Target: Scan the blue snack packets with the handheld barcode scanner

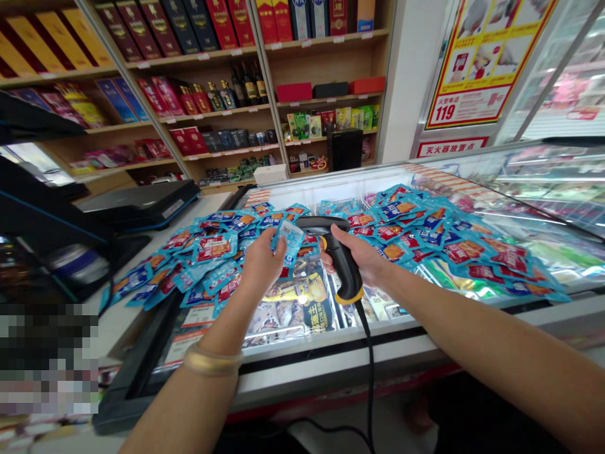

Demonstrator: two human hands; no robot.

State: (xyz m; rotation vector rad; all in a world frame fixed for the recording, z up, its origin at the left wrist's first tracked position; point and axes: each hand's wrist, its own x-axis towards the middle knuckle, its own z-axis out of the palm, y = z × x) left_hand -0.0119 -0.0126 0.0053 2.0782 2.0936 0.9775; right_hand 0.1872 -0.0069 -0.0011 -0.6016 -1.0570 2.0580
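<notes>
My left hand (265,260) pinches a small blue snack packet (290,237), its pale printed back turned up. Wrapped round the handle of a black and yellow barcode scanner (347,271) is my right hand (357,252). The scanner's head points left at the packet, close to it. Beneath both hands lies the glass top of a chest freezer (283,340). A heap of blue and red snack packets (215,247) spreads on the left of the glass. Another heap of the same packets (439,224) lies on the right.
From the scanner a black cord (370,372) hangs over the freezer's front edge. A dark flat device (142,200) stands on the counter at left, beside a blurred black stand. Behind are shelves (326,104) of boxes and bottles. A red-yellow poster (486,57) hangs back right.
</notes>
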